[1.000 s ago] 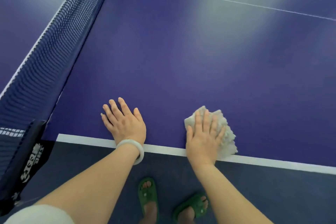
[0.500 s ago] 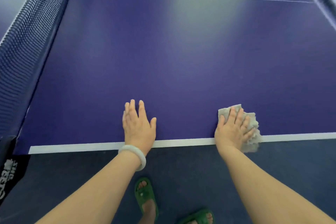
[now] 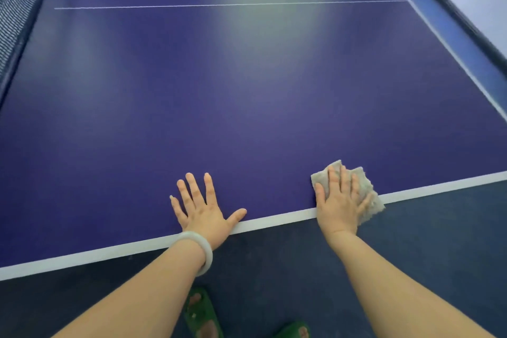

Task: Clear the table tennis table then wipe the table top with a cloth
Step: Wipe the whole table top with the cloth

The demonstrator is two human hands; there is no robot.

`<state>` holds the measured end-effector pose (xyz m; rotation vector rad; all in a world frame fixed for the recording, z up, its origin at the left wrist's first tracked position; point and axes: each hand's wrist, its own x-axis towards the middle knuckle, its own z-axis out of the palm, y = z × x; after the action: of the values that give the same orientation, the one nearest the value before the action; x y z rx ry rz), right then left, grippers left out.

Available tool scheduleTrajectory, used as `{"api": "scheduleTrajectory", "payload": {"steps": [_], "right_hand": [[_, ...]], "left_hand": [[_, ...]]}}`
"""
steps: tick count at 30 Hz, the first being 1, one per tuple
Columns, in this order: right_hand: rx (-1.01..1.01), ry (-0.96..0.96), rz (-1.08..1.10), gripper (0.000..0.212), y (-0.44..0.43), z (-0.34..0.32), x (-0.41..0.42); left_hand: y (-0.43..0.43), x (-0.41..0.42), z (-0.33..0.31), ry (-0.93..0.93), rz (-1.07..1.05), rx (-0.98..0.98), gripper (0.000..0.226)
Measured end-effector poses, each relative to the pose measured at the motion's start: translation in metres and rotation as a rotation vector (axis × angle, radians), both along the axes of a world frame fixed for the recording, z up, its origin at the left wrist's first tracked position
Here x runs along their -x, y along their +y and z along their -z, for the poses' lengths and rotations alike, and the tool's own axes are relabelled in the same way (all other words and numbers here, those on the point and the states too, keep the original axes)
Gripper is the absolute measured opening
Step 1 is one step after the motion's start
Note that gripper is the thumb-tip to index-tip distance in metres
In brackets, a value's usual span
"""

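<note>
Overhanging table edge (image 3: 285,217), cloth (image 3: 365,178) lies under right hand (image 3: 338,207).

Left hand (image 3: 203,211) lies flat, fingers spread; right hand (image 3: 338,206) flat, fingers straight

Both forearms are bare up to the near edge of view. Left wrist: one smooth, rounded bangle (image 3: 203,249), pale milky white, plain and unmarked, sitting just behind the left hand (image 3: 201,211). Feet: green open-toed slippers. The left slipper (image 3: 195,299) shows a broad strap; the right slipper (image 3: 288,330) is cut off at the near edge.
</note>
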<state>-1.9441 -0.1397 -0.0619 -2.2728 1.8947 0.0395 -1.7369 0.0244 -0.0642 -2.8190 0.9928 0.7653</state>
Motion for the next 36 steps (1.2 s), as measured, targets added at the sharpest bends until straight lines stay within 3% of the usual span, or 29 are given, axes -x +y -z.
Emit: {"api": "scheduleTrajectory", "payload": {"steps": [3,13,18,20,24,28,36], "right_hand": [[0.018,-0.067,0.025,0.054,0.024,-0.004,-0.018],[-0.053,-0.184,-0.386,0.028,0.035,-0.019,0.011],[-0.363,-0.486,-0.193,0.021,0.035,-0.034,0.064],[-0.422,-0.476,-0.158,0.022,0.033,-0.039,0.093],[-0.448,-0.478,-0.077,0.022,0.023,-0.056,0.164],[-0.432,-0.473,-0.015,0.021,0.008,-0.074,0.215],[-0.366,-0.543,0.081,0.018,-0.031,-0.105,0.312]], "left_hand": [[-0.001,0.0,-0.002,-0.01,0.0,-0.023,0.115],[-0.006,-0.002,-0.013,-0.012,0.029,-0.14,0.116],[-0.018,0.013,-0.039,-0.003,-0.025,-0.192,0.104],[-0.028,0.037,-0.052,-0.016,0.009,-0.202,0.087],[-0.057,0.115,-0.08,0.03,0.311,-0.058,0.038],[-0.086,0.193,-0.1,0.214,0.395,0.094,0.029],[-0.154,0.302,-0.127,0.249,0.549,0.15,0.028]]}}
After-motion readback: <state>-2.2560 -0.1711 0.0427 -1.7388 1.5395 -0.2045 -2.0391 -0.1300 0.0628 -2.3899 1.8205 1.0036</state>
